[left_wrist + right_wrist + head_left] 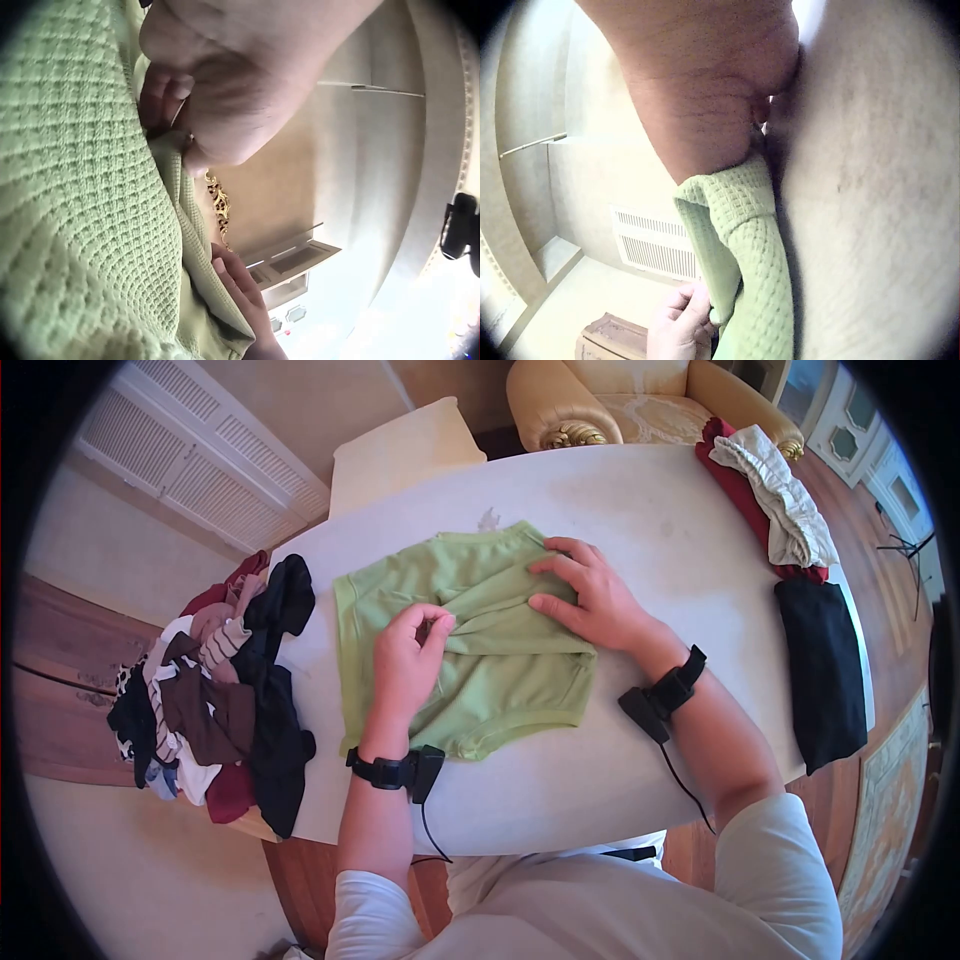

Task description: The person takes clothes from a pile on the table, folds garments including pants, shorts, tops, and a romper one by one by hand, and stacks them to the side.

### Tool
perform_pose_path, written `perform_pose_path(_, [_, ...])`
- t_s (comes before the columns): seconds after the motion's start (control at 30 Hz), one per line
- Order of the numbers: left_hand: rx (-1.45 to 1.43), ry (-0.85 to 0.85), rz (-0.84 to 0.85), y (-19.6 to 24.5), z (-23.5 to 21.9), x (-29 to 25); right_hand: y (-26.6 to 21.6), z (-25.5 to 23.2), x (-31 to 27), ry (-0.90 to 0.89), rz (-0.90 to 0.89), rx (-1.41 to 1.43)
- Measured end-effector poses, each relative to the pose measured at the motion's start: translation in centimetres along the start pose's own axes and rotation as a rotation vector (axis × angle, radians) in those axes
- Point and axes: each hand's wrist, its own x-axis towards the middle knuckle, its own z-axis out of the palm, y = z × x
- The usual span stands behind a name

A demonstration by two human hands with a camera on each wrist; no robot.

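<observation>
A light green waffle-knit garment point(490, 690) lies spread on the white table, with raised folds across its middle. My left hand point(405, 660) pinches a fold of it between thumb and forefinger near the centre; the left wrist view shows those fingertips point(196, 161) at the lifted cloth. At the garment's far right edge rests my right hand point(595, 595), its fingers spread and its thumb apart from them on the fabric. In the right wrist view the right palm point(705, 97) covers most of its own fingers, and a folded green edge point(731, 195) stands beside it.
To the left sits a heap of mixed clothes point(210, 700), with a black garment point(275, 690) along its side. At the right edge lie a folded black garment point(820, 670), a cream one point(775, 490) and dark red cloth point(745, 500). An armchair point(560, 405) stands behind the table.
</observation>
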Motion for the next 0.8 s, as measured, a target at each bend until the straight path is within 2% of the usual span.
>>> perform_pose_path(0.13, [0.109, -0.069, -0.004, 0.7, -0.7, -0.3, -0.4, -0.3, -0.1, 0.013, -0.026, 0.006])
perform_pose_path(0.2, [0.097, -0.078, 0.109, -0.2, -0.8, -0.1, -0.3, -0.5, 0.0, -0.02, -0.025, 0.003])
perform_pose_path(0.3, [0.078, -0.044, 0.025, -0.2, -0.6, -0.1, 0.0, -0.3, -0.1, -0.002, -0.026, 0.014])
perform_pose_path(0.4, [0.047, 0.025, 0.028, 0.4, -0.6, -0.1, 0.2, -0.1, -0.1, -0.001, 0.032, 0.099])
perform_pose_path(0.5, [0.059, 0.026, 0.011, -0.6, -0.5, 0.2, 0.0, -0.2, 0.1, 0.021, -0.004, 0.066])
perform_pose_path(0.63, [0.076, 0.074, 0.013, 0.3, 0.2, 0.1, 0.0, 0.0, 0.0, 0.041, -0.004, 0.07])
perform_pose_path(0.7, [0.27, 0.255, 0.23, 1.0, 0.2, -0.1, -0.1, 0.0, 0.1, 0.056, -0.007, 0.075])
perform_pose_path(0.73, [0.27, 0.254, 0.233, 1.2, -0.1, -0.2, -0.1, 0.0, 0.1, 0.059, -0.007, 0.075])
perform_pose_path(0.8, [0.305, 0.128, 0.325, 1.6, -0.9, -0.3, 0.0, 0.1, 0.1, 0.039, 0.017, 0.068])
